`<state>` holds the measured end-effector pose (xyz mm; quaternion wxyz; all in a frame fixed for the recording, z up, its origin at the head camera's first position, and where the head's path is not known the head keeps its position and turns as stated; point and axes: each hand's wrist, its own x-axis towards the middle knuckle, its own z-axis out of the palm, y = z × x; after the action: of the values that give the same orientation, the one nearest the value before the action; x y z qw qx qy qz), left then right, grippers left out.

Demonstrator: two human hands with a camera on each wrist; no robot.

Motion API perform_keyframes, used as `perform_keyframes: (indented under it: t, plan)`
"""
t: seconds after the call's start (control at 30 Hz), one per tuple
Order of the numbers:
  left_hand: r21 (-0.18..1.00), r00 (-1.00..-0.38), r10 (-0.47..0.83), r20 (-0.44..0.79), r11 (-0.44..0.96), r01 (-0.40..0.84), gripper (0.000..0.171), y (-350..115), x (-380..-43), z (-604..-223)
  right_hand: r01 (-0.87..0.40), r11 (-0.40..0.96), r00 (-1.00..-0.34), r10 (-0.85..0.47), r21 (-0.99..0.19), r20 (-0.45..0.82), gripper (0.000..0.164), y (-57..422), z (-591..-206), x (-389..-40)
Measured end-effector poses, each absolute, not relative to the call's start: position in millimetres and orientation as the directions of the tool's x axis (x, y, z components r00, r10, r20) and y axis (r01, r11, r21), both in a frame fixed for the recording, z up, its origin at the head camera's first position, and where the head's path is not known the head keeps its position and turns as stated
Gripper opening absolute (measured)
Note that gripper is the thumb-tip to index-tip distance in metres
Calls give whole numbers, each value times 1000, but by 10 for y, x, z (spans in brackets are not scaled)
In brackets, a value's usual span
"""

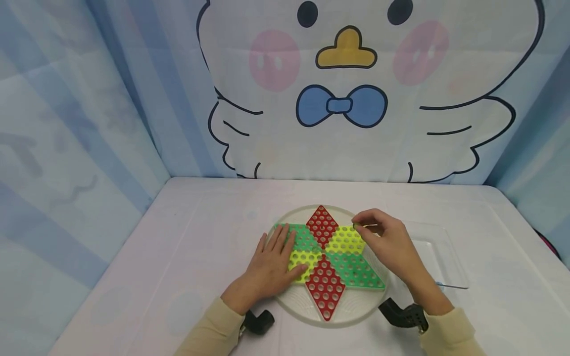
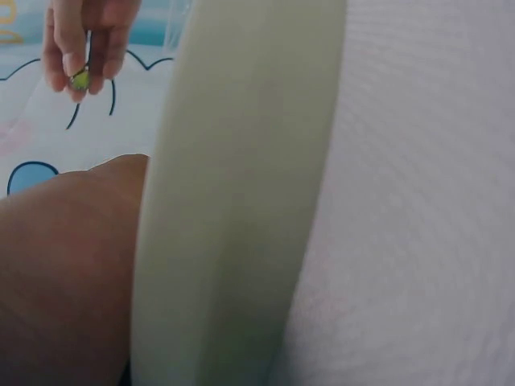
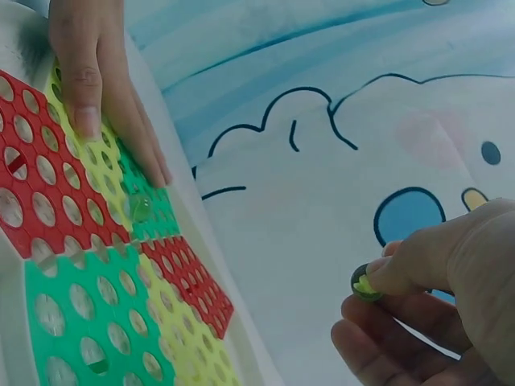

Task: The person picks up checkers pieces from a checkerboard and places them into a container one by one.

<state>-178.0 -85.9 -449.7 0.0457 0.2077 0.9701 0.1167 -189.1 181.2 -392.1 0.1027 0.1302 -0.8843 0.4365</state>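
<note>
A round Chinese checkers board (image 1: 296, 309) lies on the table, with a star of red, green and yellow holed panels. My left hand (image 1: 272, 262) rests with its fingers spread over the board's left side, covering part of the green and yellow panels. My right hand (image 1: 392, 242) is raised by the board's upper right. In the right wrist view its thumb and fingers pinch a glass marble (image 3: 367, 283) with a yellow-green swirl. Another glass marble (image 3: 142, 207) sits on the green panel near the star's centre, not far from the left hand's fingertips.
A clear plastic tray (image 1: 451, 259) stands right of the board, partly behind the right forearm. White cloth covers the table (image 1: 187, 237). A printed curtain (image 1: 276, 133) hangs behind it, with more curtain on both sides.
</note>
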Motion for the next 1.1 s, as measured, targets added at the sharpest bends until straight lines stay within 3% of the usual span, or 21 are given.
perform_keyframes:
  t: [1.1]
  plan:
    - [251, -909, 416, -40, 884, 393, 84, -855, -1780, -4484, -190, 588, -967, 28, -786, 254, 19, 2464, -3890, -1948]
